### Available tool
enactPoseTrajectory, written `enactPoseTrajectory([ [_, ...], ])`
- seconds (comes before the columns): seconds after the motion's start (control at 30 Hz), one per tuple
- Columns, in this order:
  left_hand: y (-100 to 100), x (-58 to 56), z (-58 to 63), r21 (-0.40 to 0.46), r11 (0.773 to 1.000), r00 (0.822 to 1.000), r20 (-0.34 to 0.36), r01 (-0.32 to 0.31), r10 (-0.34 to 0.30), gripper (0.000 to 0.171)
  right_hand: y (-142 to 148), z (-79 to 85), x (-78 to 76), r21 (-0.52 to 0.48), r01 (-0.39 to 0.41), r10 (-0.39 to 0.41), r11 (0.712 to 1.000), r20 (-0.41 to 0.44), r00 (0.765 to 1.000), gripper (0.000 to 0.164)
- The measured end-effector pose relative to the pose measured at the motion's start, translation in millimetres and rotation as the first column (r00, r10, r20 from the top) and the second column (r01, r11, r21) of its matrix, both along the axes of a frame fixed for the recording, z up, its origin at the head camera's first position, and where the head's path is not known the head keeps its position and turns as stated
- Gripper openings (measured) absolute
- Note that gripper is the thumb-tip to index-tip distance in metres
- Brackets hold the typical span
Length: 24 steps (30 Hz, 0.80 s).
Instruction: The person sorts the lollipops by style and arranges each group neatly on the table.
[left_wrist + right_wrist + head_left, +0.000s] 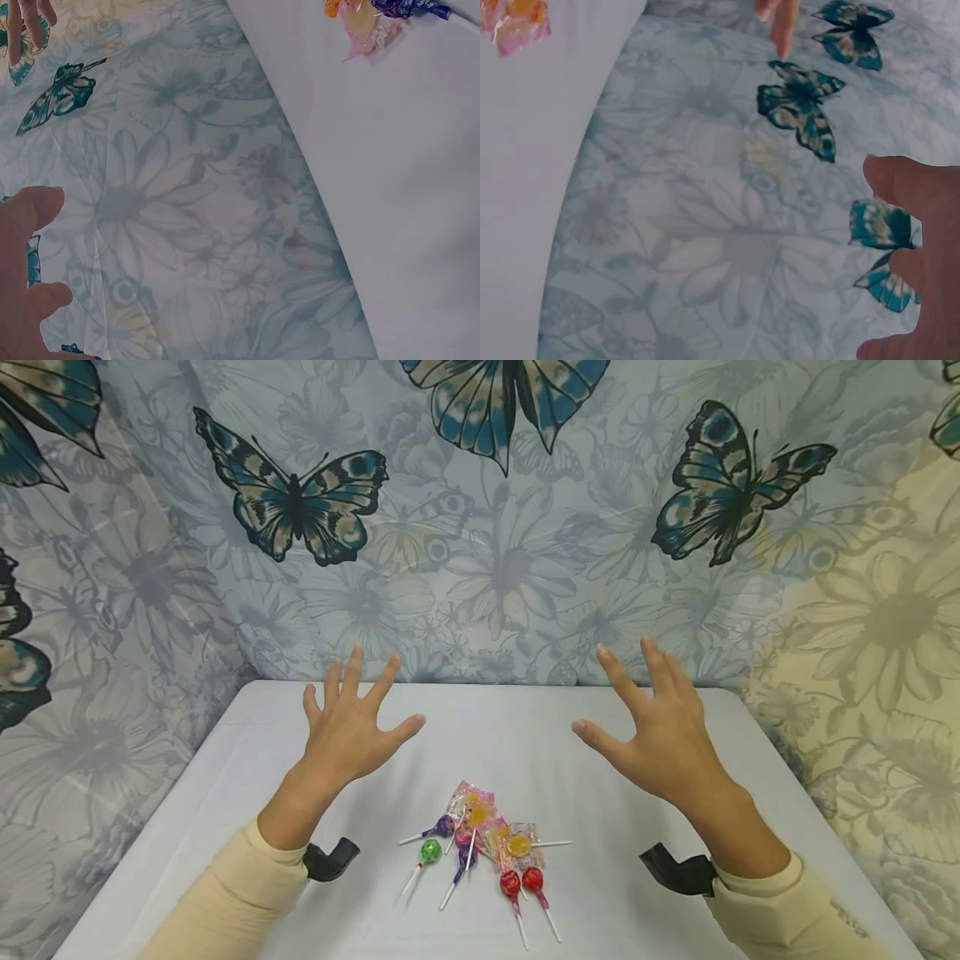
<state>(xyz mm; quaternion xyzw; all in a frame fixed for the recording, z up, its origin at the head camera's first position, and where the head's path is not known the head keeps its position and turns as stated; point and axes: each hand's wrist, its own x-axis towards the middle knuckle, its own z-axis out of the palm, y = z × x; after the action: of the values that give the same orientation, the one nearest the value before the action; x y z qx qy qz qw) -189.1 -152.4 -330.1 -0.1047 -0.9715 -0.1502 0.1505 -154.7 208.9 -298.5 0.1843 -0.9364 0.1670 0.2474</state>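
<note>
Both hands are raised over the white table, fingers spread and holding nothing. The left hand (348, 735) is up and to the left of a small pile of lollipops; the right hand (663, 743) is up and to the right of it. In the pile, a green lollipop (431, 852) lies at the left, beside purple ones (444, 826). Two red lollipops (510, 883) lie at the front. Yellow lollipops in clear pink wrappers (519, 846) lie at the middle and back. In the left wrist view, a purple wrapper (409, 7) shows at the top edge.
The white table (495, 727) ends at a back wall of butterfly-and-flower cloth (510, 568), which also hangs at both sides. A black strap (332, 860) sticks out from the left wrist and another (678, 870) from the right wrist.
</note>
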Motion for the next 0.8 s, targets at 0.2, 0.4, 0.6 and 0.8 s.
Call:
enactPoseTrajectory([
  [0.2,6,3.8,-12.1,0.008,1.0,1.0,0.009,0.012,-0.012,0.083,-3,-13.3,2.9,-0.023,-0.033,0.032,0.999,-0.008,0.999,0.088],
  [0.4,10,7.3,-25.7,0.028,0.999,1.0,0.017,0.021,-0.022,0.082,-8,-22.8,6.9,-0.05,-0.042,0.042,0.998,0.013,0.999,0.085],
  [0.6,14,10.5,-36.5,0.041,0.999,1.0,0.002,0.028,-0.028,0.08,-11,-30.7,10.6,-0.058,-0.043,0.046,0.997,0.045,0.998,0.085],
  [0.8,19,14.3,-47.1,0.065,0.997,0.999,-0.011,0.05,-0.05,0.079,-14,-42.2,13.5,-0.056,-0.055,0.059,0.997,0.074,0.995,0.083],
])
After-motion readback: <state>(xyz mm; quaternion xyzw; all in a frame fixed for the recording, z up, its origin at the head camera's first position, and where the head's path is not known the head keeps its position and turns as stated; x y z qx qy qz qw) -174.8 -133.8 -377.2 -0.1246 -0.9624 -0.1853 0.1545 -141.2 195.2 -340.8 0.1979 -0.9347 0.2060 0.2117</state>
